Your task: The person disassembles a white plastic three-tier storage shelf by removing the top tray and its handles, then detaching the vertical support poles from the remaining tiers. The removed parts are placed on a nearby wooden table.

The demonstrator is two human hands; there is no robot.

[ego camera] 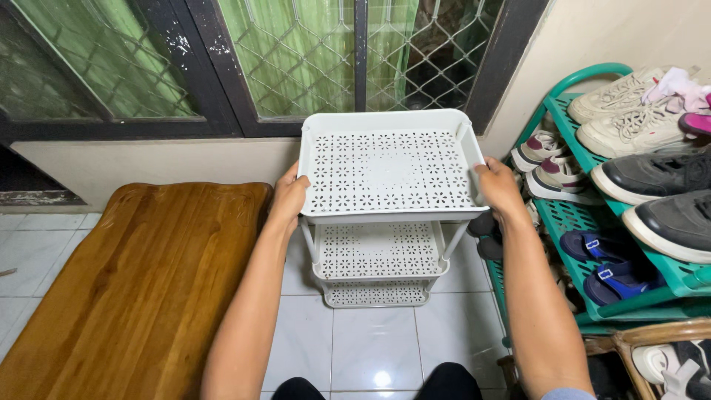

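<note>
White floor tiles (374, 348) lay under a three-tier white rack (385, 170), wedged between wooden bench (133, 281) and green shoe rack (585, 222); left hand (287, 198) and right hand (498, 187) clasped its top tray's sides.

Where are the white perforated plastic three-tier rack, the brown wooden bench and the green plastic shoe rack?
White perforated plastic three-tier rack (385, 170): head view, top tray floor.
Brown wooden bench (141, 289): head view, seat surface.
Green plastic shoe rack (574, 218): head view, middle shelf.
</note>
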